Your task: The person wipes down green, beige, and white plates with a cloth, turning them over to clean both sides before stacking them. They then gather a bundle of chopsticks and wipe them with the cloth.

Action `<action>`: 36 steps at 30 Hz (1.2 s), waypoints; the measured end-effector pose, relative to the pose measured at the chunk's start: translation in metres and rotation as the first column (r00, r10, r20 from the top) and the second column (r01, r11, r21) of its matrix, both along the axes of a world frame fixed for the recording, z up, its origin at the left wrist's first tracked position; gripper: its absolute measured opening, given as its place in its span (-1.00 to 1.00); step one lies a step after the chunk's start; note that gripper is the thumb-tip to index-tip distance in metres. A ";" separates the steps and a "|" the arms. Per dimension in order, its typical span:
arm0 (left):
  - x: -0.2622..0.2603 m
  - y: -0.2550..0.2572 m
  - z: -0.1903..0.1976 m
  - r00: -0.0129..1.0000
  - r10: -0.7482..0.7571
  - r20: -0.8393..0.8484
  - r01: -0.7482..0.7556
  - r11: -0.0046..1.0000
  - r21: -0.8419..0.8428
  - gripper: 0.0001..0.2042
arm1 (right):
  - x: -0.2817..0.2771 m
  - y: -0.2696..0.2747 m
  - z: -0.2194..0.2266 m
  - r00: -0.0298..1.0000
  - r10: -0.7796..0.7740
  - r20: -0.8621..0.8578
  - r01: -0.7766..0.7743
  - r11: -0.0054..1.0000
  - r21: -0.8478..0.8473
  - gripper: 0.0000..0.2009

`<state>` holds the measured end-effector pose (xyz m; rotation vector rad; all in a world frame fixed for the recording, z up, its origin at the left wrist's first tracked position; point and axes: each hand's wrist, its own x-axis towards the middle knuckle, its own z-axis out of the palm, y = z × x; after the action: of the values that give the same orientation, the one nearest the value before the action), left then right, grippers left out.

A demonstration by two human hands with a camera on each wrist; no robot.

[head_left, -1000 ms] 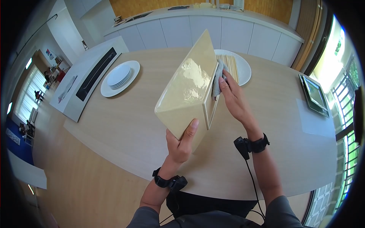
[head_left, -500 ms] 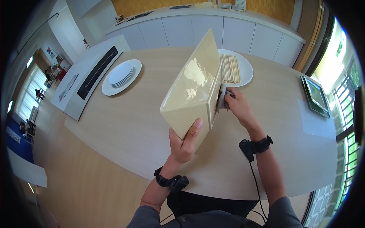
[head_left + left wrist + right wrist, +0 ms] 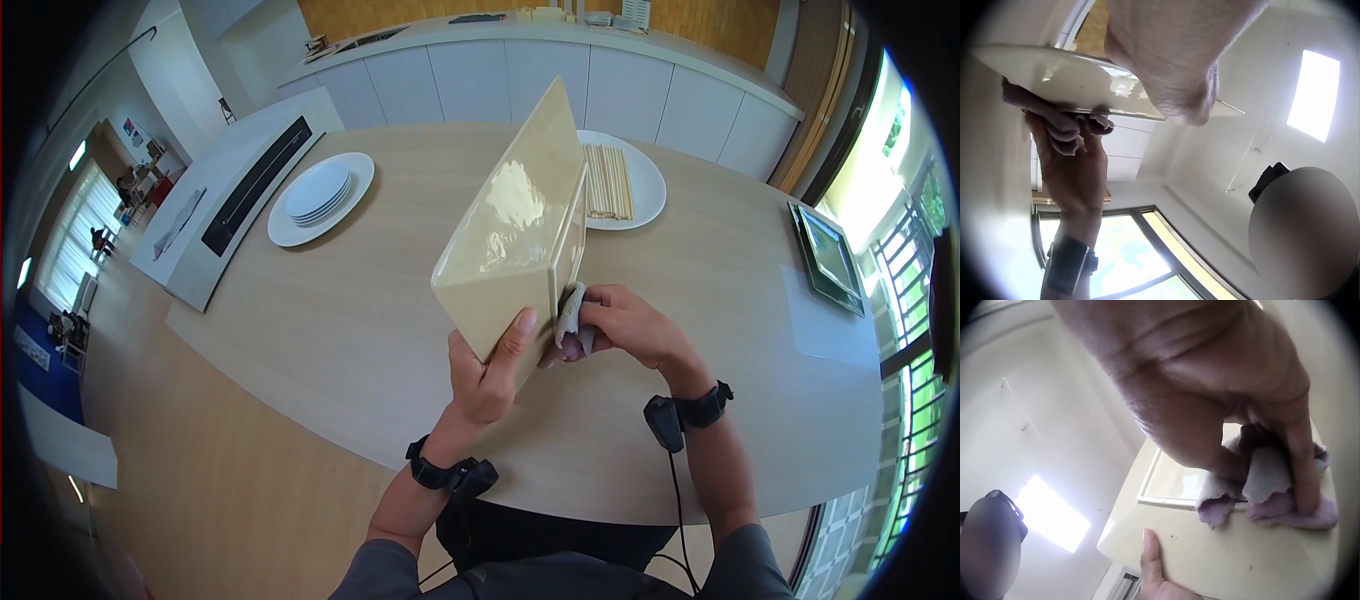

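Note:
A large cream glazed square plate (image 3: 515,215) stands tilted on edge above the table, its shiny inner side facing left. My left hand (image 3: 484,378) grips its near corner, thumb lying over the front. On the plate's right side, my right hand (image 3: 640,328) holds a bunched grey and purple cloth (image 3: 570,312) against the underside, low by the near edge. In the right wrist view the cloth (image 3: 1266,487) lies folded under my fingers, across the raised foot ring (image 3: 1166,502) of the plate. Part of the cloth is hidden behind my right hand.
A white oval plate (image 3: 648,205) with a row of chopsticks (image 3: 608,182) sits behind the cream plate. To the left, small white plates (image 3: 318,192) are stacked on a larger white plate (image 3: 285,232). A dark-edged tray (image 3: 828,255) lies at the table's right.
My right hand has drawn the cloth down along the plate's underside toward me, from its far part to the near edge. My left hand keeps its grip; the plate has shifted slightly right.

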<state>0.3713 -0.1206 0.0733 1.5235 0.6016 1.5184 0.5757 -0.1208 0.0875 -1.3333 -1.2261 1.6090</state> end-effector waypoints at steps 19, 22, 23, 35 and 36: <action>-0.002 0.005 -0.008 0.998 -0.057 0.004 0.058 0.998 -0.027 -0.78 | -0.013 -0.026 0.041 0.990 -0.020 -0.137 0.061 0.950 0.305 -0.78; -0.001 0.009 -0.010 0.996 -0.080 0.028 0.079 0.996 0.039 -0.76 | -0.017 -0.029 0.048 0.984 -0.040 -0.171 0.112 0.892 0.439 -0.79; -0.001 0.009 -0.011 0.995 -0.089 0.038 0.085 0.993 0.084 -0.76 | -0.018 -0.030 0.050 0.986 -0.041 -0.165 0.119 0.855 0.505 -0.79; -0.003 0.000 -0.004 0.999 -0.034 -0.038 0.034 0.999 -0.016 -0.79 | 0.001 -0.013 0.040 0.963 -0.191 0.191 0.105 0.916 0.386 -0.81; -0.002 0.001 -0.004 0.999 -0.035 -0.039 0.034 0.999 -0.017 -0.79 | 0.001 -0.010 0.037 0.963 -0.191 0.190 0.106 0.916 0.386 -0.81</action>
<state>0.3689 -0.1198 0.0695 1.5470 0.6058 1.4577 0.5770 -0.1311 0.1243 -1.3458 -1.4420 1.0703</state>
